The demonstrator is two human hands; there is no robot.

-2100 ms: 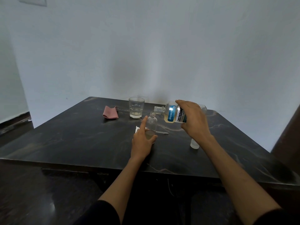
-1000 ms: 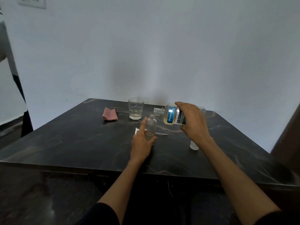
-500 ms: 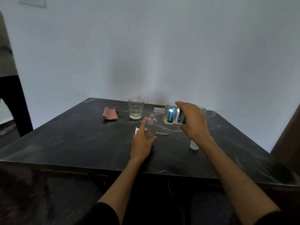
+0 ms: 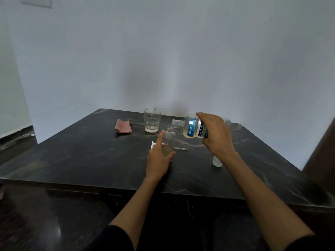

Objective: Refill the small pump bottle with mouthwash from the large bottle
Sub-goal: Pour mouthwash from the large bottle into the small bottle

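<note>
Head view: on the dark marble-patterned table, the left hand wraps its thumb and fingers round the lower part of the small bottle, which stands upright and uncapped near the table's middle with pale liquid in its bottom, the index finger lying straight up its side. Right hand grips the large mouthwash bottle from above, fingers clamped over its label, holding it nearly horizontal with its open neck just beside and above the small bottle's mouth. Toward the far edge stand a drinking glass and a folded pink cloth; a small white cap stands under the right wrist.
</note>
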